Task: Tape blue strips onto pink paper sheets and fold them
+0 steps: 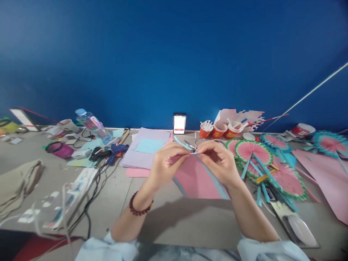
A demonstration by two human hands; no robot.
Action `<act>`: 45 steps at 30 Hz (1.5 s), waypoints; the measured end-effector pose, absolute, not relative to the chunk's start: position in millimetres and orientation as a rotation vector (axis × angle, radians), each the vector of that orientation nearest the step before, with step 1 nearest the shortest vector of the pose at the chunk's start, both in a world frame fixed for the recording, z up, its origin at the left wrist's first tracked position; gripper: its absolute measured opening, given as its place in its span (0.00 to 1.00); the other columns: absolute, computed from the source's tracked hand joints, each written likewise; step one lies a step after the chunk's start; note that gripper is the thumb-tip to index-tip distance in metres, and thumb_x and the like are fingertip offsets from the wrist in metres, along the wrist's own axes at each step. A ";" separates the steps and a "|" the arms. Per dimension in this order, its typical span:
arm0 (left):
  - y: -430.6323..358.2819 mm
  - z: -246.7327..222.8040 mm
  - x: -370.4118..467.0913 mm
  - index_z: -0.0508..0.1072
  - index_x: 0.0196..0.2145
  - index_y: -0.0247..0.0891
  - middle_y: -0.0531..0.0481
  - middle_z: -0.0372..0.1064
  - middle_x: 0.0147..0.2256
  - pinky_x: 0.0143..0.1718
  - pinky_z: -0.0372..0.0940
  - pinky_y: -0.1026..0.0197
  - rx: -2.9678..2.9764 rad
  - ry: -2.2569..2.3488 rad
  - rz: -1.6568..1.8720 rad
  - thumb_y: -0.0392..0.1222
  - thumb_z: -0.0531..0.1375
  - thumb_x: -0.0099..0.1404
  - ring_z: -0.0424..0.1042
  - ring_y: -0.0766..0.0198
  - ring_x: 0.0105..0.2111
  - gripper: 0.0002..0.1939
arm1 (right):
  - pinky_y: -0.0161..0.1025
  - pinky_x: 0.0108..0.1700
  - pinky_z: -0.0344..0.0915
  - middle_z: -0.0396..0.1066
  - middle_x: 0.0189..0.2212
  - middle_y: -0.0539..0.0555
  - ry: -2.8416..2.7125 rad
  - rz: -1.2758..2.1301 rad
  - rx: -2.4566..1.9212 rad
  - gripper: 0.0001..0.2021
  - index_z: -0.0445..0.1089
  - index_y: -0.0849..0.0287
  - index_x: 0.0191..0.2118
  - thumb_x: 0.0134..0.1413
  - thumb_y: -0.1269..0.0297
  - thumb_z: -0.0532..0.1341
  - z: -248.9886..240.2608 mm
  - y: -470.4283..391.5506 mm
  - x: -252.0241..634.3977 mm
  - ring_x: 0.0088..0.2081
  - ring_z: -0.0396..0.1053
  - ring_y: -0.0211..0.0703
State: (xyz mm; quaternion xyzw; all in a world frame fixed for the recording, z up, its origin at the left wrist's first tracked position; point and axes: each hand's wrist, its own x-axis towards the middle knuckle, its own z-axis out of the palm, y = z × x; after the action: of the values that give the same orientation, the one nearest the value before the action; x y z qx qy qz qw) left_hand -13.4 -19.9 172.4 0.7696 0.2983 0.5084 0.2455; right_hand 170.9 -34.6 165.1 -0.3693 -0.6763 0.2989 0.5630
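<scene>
Both hands are raised over the middle of the table, fingertips close together. My left hand (167,161), with a beaded bracelet on the wrist, pinches one end of a small light blue paper strip (194,153). The other end is pinched by my right hand (217,161). Beneath and behind the hands lies a pink sheet (197,177) with blue-grey edges. Just beyond the fingertips are a curved light blue strip (182,142) and a metal tool (190,145), partly hidden by the fingers.
Lilac paper (136,154) and a blue glue gun (116,152) lie left, near a bottle (94,125) and a power strip (72,197). Red paper cups (218,131) stand at the back right. Pink and green paper fans (252,154) and a white mouse (301,230) lie right.
</scene>
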 end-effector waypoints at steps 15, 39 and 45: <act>-23.7 170.8 -12.2 0.74 0.38 0.39 0.46 0.74 0.35 0.39 0.65 0.59 2.241 0.895 1.271 0.38 0.57 0.66 0.71 0.62 0.37 0.06 | 0.41 0.37 0.70 0.76 0.30 0.54 -1.664 0.677 -0.927 0.04 0.76 0.56 0.31 0.52 0.63 0.64 164.5 -30.8 172.3 0.34 0.73 0.44; -19.1 165.4 -17.1 0.77 0.31 0.39 0.49 0.73 0.29 0.34 0.65 0.61 2.212 0.969 1.293 0.39 0.60 0.64 0.71 0.63 0.32 0.06 | 0.39 0.36 0.69 0.76 0.30 0.53 -1.657 0.759 -0.920 0.03 0.76 0.55 0.31 0.52 0.64 0.64 159.5 -26.4 170.9 0.33 0.72 0.43; -20.4 174.0 -17.8 0.77 0.36 0.40 0.48 0.74 0.33 0.37 0.66 0.62 2.168 0.903 1.189 0.40 0.59 0.64 0.72 0.63 0.35 0.06 | 0.40 0.37 0.69 0.76 0.30 0.54 -1.663 0.721 -0.926 0.04 0.75 0.55 0.31 0.53 0.64 0.63 160.4 -27.3 173.2 0.34 0.73 0.44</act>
State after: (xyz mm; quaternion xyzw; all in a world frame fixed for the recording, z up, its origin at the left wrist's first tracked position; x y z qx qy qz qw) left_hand -17.8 -20.4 174.0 0.7970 0.3319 0.4373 0.2518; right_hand 173.2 -27.3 160.4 -0.3870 -0.6952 0.3012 0.5255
